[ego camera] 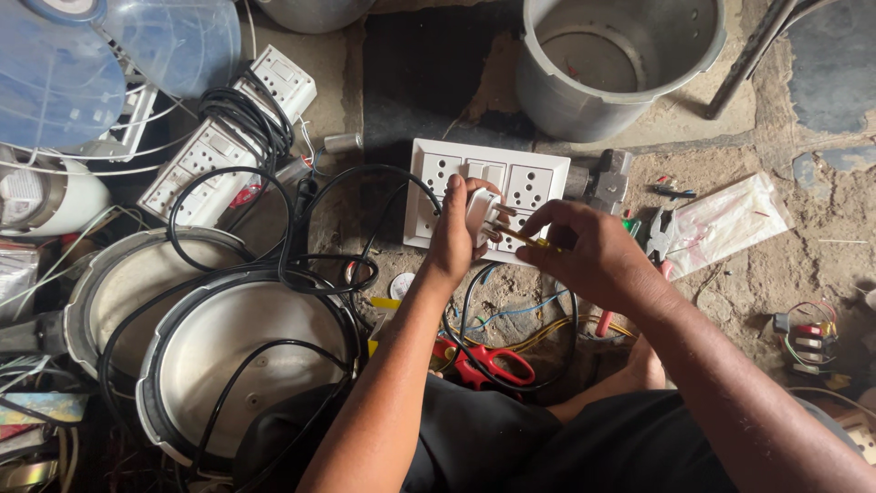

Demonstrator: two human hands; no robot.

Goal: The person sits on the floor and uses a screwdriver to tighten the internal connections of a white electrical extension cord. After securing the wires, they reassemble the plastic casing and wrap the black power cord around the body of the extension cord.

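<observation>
My left hand (452,233) grips a white electrical plug (481,215) with its brass pins pointing right. A black cable (365,173) runs from the plug off to the left. My right hand (589,251) holds a thin yellow-handled screwdriver (522,237) with its tip against the plug's pins. Both hands hover just above a white switch-and-socket board (538,183) lying on the ground.
Red-handled scissors (493,363) and loose wires lie by my legs. A metal pot (620,64) stands at the back. Two open cooker pots (228,356) sit left. A white power strip (228,137), fan parts, pliers (659,239) and a plastic packet (725,224) surround the spot.
</observation>
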